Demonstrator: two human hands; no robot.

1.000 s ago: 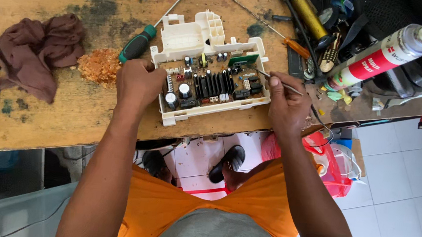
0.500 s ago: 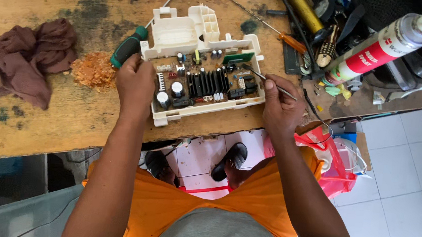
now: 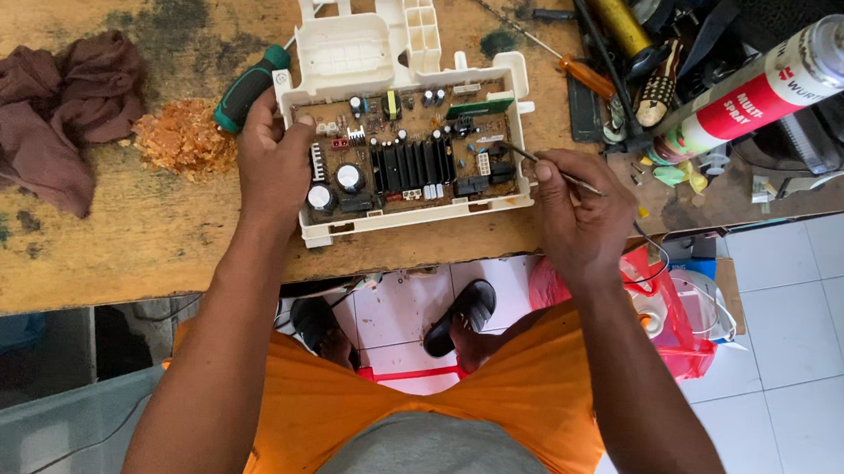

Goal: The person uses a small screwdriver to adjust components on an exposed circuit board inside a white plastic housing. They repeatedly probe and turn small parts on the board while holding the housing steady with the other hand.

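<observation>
Right hand (image 3: 579,214) pinching thin metal probe (image 3: 548,169), tip on circuit board (image 3: 403,155) at 9 o'clock from grip, probe axis running 10-to-4; left hand (image 3: 275,160) pressed on board's left edge, board in white housing (image 3: 356,51) on worktop (image 3: 91,231).

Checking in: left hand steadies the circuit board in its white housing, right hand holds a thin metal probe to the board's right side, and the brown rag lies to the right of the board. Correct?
Not quite. The head view shows the brown rag lying to the left of the circuit board, beyond the left hand. The rest holds: the left hand steadies the board in its white housing, and the right hand holds the thin metal probe to the board's right side.
</observation>
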